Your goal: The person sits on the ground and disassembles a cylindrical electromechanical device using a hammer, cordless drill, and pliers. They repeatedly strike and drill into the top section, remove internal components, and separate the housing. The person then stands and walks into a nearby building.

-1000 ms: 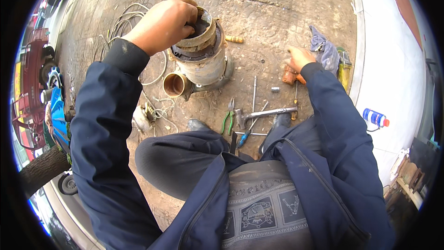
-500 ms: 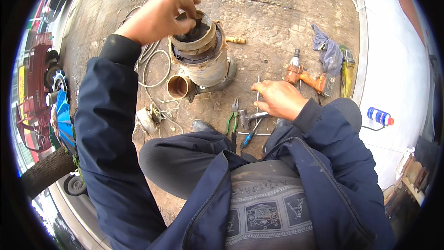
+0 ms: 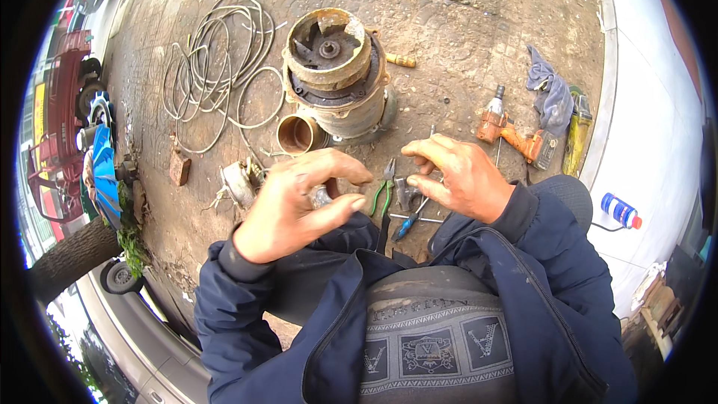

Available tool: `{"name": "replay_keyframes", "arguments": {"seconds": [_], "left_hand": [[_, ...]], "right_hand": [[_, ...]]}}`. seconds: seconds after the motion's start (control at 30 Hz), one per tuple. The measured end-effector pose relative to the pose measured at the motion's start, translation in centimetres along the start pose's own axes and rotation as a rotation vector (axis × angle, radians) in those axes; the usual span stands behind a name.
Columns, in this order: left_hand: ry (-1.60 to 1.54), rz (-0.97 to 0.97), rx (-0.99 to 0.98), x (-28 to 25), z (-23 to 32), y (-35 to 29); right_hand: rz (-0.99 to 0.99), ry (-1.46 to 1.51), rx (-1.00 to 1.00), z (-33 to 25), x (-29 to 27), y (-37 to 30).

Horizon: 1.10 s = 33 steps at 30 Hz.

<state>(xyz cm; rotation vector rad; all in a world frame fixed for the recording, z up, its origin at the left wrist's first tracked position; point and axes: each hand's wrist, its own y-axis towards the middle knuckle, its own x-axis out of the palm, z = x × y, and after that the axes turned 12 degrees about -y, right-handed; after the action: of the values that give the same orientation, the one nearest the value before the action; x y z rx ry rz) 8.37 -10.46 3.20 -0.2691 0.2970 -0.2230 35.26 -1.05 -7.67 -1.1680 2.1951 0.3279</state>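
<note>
My left hand (image 3: 299, 200) hovers over my left knee, thumb and fingers apart with nothing between them. To its right, my right hand (image 3: 467, 178) hangs above the tools by my feet, its fingers slightly bent, a gap before the thumb. Ahead stands a dirty cylindrical pump (image 3: 336, 108), its top uncovered. Inside the ring-shaped rim sits a dark vaned impeller (image 3: 327, 49) with a central hub. A round outlet (image 3: 298, 135) juts from the pump's near side. Below the hands lie green-handled pliers (image 3: 383, 193), a hammer (image 3: 404, 193), a blue-handled screwdriver (image 3: 407, 226) and a thin metal rod, partly hidden.
Coiled cable (image 3: 217, 67) lies left of the pump, near a brick piece (image 3: 179, 167) and a round metal part (image 3: 238, 185). At right are an orange impact wrench (image 3: 516, 135), a grey rag (image 3: 551, 90), a yellow power tool (image 3: 576, 138) and a blue bottle (image 3: 620, 210).
My left hand has come back from the pump's top toward my lap, uncovering the impeller. My right hand has shifted slightly. The view has also moved a little.
</note>
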Motion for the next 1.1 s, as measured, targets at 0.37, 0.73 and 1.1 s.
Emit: {"name": "replay_keyframes", "arguments": {"seconds": [0.37, 0.73, 1.1], "left_hand": [[-0.72, -0.008, -0.335, 4.3, -5.8, 1.0], [-0.563, 0.108, -0.289, 4.7, -5.9, 0.7], [0.111, -0.186, 0.038, 3.8, -4.8, -1.1]], "right_hand": [[0.204, 0.079, -0.243, -2.1, 1.7, 1.3], [0.212, 0.052, -0.15, -0.8, 2.9, 1.5], [0.234, -0.561, 0.334, 18.8, -3.4, 6.5]]}}
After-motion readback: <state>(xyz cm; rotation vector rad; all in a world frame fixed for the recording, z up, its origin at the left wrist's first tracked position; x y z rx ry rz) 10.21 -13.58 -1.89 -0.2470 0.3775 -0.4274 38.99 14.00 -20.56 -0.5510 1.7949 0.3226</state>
